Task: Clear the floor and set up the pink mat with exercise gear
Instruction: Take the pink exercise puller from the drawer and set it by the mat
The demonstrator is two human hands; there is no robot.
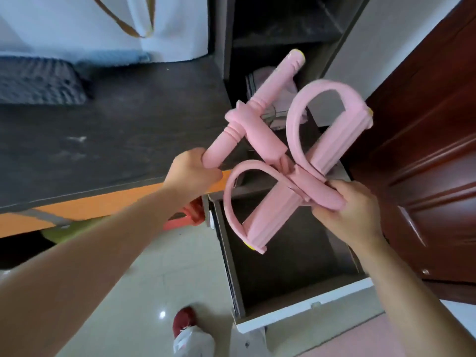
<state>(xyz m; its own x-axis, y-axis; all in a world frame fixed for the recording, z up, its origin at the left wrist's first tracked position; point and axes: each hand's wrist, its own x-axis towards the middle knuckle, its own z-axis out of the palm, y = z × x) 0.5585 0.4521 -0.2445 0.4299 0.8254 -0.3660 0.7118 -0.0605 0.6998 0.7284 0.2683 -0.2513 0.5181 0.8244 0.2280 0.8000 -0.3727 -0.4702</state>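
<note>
Soft even daylight, a small glare spot on the floor tile (162,314), motion blur throughout, wide-angle bending at edges

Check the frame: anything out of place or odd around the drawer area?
The drawer below the shelves stands pulled out over the floor. The pink pedal puller is folded up, held above it by the left hand and right hand. Nothing looks spilled or damaged.

pink pedal puller (270,140), dark desk (116,140), red shoe (183,322)
</note>
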